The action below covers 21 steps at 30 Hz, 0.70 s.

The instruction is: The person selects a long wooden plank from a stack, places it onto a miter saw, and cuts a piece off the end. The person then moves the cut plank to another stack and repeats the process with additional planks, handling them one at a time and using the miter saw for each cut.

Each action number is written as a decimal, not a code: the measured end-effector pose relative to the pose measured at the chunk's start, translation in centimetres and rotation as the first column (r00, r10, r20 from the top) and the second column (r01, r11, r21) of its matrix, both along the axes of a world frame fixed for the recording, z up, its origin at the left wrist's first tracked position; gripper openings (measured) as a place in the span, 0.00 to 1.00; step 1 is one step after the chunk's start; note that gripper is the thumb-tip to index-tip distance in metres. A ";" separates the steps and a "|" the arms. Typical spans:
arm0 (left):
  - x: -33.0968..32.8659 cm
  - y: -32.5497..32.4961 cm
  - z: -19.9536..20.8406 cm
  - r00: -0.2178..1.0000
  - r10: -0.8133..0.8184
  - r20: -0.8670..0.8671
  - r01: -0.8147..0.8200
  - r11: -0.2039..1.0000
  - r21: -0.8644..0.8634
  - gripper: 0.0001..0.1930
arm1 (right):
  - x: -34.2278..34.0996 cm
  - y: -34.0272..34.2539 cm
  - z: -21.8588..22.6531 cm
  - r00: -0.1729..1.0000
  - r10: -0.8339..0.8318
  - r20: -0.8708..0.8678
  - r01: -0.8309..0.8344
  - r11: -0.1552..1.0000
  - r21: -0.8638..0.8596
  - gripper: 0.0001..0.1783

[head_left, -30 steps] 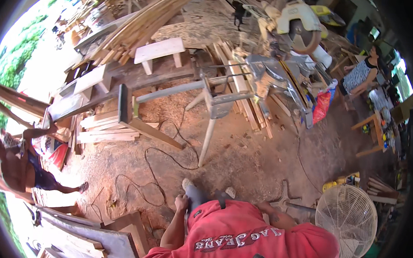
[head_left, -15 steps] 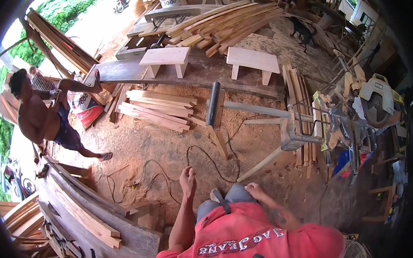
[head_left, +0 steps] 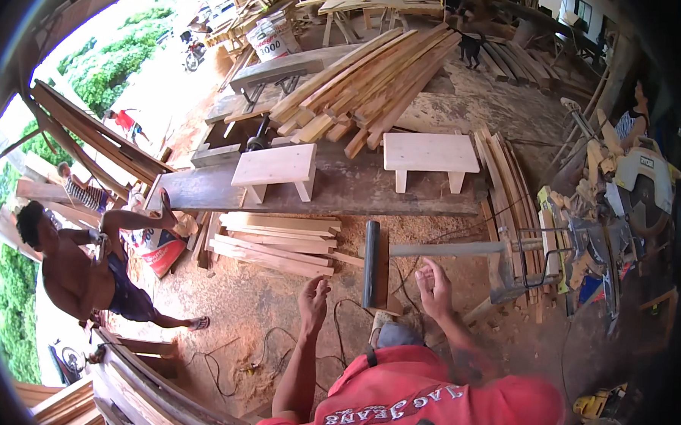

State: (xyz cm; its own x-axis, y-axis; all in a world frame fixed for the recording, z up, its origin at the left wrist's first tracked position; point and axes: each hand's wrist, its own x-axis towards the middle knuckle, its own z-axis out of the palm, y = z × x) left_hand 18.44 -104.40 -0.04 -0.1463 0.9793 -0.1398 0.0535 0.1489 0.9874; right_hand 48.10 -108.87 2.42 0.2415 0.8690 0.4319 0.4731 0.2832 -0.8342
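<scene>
My left hand (head_left: 314,302) is raised in front of me, its fingers loosely bent and a little apart, with nothing visible in it. Further right, my right hand (head_left: 435,291) reaches forward with its fingers apart and empty. Between and just beyond both hands stands a dark cylindrical roller (head_left: 371,264) on a wooden stand; neither hand touches it. Past the roller, two small pale wooden stools, a left stool (head_left: 274,165) and a right stool (head_left: 431,153), stand on a long dark plank bench (head_left: 349,194).
Cut boards (head_left: 274,244) lie on the sawdust floor before the bench, and a large lumber stack (head_left: 369,81) lies behind it. A miter saw (head_left: 646,184) stands at the right. A cable (head_left: 270,335) snakes along the ground. Another person (head_left: 87,266) sits at the left, one leg raised.
My view has tilted up and I am nearer the bench. My right hand has moved from my lap forward beside the roller; my left hand has stayed raised.
</scene>
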 end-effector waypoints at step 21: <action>0.9 43.0 15.6 0.721 -0.126 -0.681 0.504 0.771 0.391 0.19 | 5.8 15.2 -9.0 0.812 -0.331 0.481 0.583 0.496 -0.643 0.21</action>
State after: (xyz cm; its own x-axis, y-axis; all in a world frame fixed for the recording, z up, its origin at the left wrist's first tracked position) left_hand 19.39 -61.44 15.56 0.3211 0.8604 0.3957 0.5833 -0.5089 0.6331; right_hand 53.86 -93.70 -6.60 0.6916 0.6980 -0.1856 0.5707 -0.6857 -0.4519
